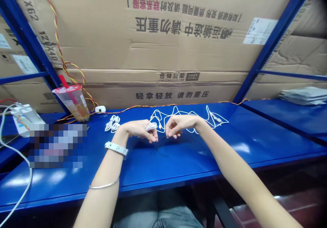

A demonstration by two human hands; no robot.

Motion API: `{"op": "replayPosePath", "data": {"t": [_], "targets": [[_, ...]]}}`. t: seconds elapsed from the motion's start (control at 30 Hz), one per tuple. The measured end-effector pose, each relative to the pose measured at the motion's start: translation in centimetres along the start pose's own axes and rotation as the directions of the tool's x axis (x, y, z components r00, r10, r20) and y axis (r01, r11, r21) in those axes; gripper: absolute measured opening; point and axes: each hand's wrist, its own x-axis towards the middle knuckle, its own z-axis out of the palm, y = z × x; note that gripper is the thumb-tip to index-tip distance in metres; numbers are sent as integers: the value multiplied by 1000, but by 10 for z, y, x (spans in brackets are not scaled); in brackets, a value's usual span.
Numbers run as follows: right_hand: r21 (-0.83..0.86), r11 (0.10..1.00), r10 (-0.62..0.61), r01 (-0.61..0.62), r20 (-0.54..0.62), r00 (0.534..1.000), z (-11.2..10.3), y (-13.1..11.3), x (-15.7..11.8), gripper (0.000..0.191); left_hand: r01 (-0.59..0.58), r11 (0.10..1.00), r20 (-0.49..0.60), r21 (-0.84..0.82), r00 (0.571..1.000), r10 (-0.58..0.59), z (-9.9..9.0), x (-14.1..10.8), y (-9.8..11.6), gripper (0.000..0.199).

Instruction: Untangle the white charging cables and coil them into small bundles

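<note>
My left hand [139, 128] is closed around a coiled white cable [151, 126], its thumb and fingertips pinched together. Close by on the right, my right hand [180, 124] is closed in a pinch, bent down at the wrist. A thin dark strand, hard to make out, seems to run between the two sets of fingertips. Below them, several thin black ties [159, 150] lie loose on the blue tabletop [194, 163]. Behind my hands a long white cable [176, 110] spreads in loose loops. Bundled white cables [112, 123] lie left of my left hand.
At the left stand a drink cup [73, 102] with a red straw and a white box-shaped device [25, 119] with wires. A small white case [100, 109] sits near the back. Large cardboard [153, 57] closes off the rear; flat white packets [304, 95] are stacked far right.
</note>
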Motion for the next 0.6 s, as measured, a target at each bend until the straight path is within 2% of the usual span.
{"op": "replayPosePath", "data": {"t": [0.13, 0.2, 0.33, 0.43, 0.5, 0.6], "targets": [[-91, 995, 35, -36, -8, 999, 5, 3, 10, 22, 118, 987, -42, 111, 993, -114, 1, 4, 0, 20], [-142, 989, 50, -51, -10, 999, 6, 4, 13, 20, 151, 979, -24, 140, 988, -150, 3, 6, 0, 20], [-239, 971, 0, 0, -1, 1000, 7, 2, 12, 23, 112, 978, 82, 177, 988, -128, 3, 4, 2, 24], [-341, 935, -91, 95, 30, 995, 7, -3, 9, 24, 107, 979, 96, 175, 987, -125, 1, -3, 4, 28], [-391, 910, -126, 140, 61, 990, 8, -6, 7, 23, 95, 982, 51, 160, 993, -104, -2, -6, 5, 29], [-416, 895, -116, 161, 132, 984, 9, -7, 8, 22, 98, 989, -106, 112, 991, -86, -4, -8, 4, 33]]}}
